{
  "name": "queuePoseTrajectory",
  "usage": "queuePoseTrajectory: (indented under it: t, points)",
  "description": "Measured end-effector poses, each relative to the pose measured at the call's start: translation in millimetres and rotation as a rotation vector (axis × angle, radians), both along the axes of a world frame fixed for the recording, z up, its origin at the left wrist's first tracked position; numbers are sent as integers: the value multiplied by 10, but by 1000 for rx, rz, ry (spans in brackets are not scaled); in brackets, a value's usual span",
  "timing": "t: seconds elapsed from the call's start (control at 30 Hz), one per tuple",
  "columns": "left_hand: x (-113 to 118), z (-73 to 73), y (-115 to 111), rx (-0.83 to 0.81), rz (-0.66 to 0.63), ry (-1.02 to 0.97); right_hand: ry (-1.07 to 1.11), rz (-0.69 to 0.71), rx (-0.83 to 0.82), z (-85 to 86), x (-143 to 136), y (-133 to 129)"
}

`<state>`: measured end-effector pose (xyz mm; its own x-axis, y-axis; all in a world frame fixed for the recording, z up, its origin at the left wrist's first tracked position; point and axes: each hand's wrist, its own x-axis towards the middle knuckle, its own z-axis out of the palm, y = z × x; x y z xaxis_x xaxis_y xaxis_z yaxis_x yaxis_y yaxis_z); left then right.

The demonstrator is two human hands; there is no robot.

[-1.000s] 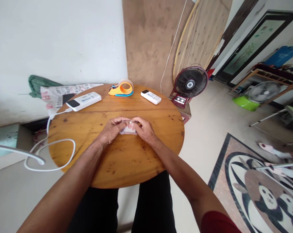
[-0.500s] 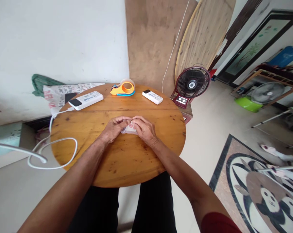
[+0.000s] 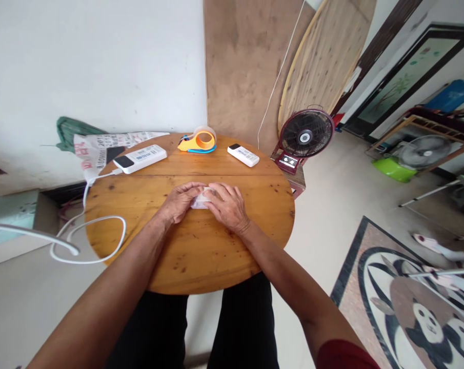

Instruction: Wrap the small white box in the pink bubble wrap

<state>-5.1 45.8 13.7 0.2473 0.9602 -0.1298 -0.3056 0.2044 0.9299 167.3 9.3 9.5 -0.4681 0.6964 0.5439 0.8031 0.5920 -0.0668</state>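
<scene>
A small whitish, partly see-through packet lies low over the round wooden table, between my two hands. My left hand grips its left end, thumb on top and fingers curled behind. From the right, my right hand bends over the packet, its fingers closed on the right end and hiding much of it. What the packet contains cannot be made out.
The wooden table bears an orange tape dispenser, a larger white power bank with a white cable, and a smaller power bank. A dark red fan stands beyond the right edge.
My right hand's fingers have shifted further over the packet, covering most of the red print that showed before. The left hand keeps its hold. The view has moved slightly.
</scene>
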Motion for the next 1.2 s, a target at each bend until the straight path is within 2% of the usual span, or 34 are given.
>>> queuePoseTrajectory:
  t: [0.2, 0.43, 0.6, 0.7, 0.83, 1.0, 1.2]
  points:
    - [-12, -23, -6, 14, -41, -37, 8, -4, 21, 11, -12, -2]
    - [7, -14, -24, -5, 4, -5, 52, 36, -1, 8, -58, -37]
    - [22, 29, -60, 4, 24, 18, 367, -13, -15, 11, -13, -19]
    - [30, 47, -63, 15, 33, 26, 492, 9, -102, -19, 27, 41]
    - [33, 44, -47, 27, 72, 22, 443, 29, -230, -75, 30, 96]
    - [32, 27, -44, 54, 70, 62, 369, 40, -226, -97, 21, 106]
    - [23, 25, -55, 71, -5, 88, 419, 46, -209, -82, 56, 114]
